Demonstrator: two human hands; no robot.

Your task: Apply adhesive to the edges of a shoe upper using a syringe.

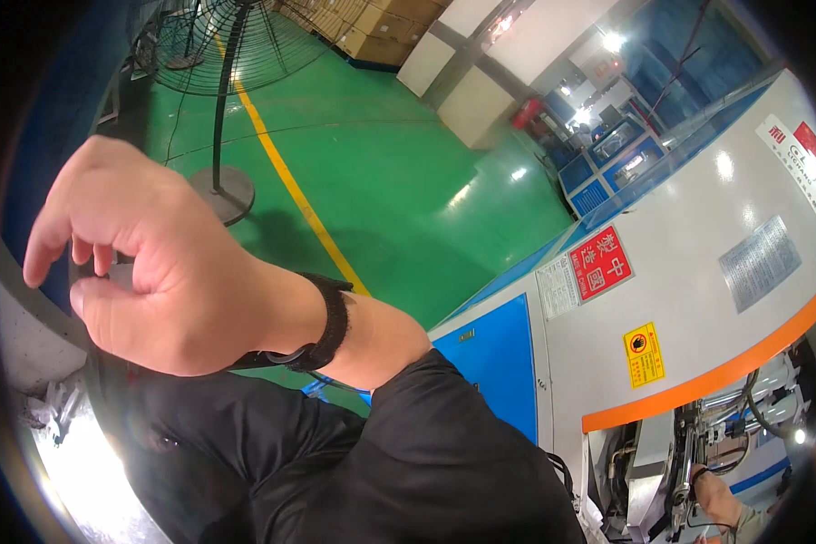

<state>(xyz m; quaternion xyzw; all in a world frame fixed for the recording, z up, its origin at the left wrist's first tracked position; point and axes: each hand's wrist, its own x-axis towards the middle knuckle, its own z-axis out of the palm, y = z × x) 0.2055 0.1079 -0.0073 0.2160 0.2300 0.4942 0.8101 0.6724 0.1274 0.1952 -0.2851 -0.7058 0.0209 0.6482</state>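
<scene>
My right hand (168, 263) reaches across to the left, the thumb side turned up and a dark strap (329, 322) around the wrist. Its fingers are loosely bent, with a gap between thumb and forefinger, and I see nothing held there. Below the hand, a bright metal surface (95, 480) carries small shiny metal pieces (59, 408), too blurred to name. A pale grey curved part (32, 326) is nearest to the fingertips. Black clothing (426, 453) covers my arm and fills the lower middle. My left hand does not show.
A large grey machine (689, 272) with a blue door (499, 372) and orange edge stands at right. In its opening is another person's hand (716, 499), beside metal parts. A stand fan (222, 190) stands on the green floor (363, 154), with cardboard boxes (381, 32) farther back.
</scene>
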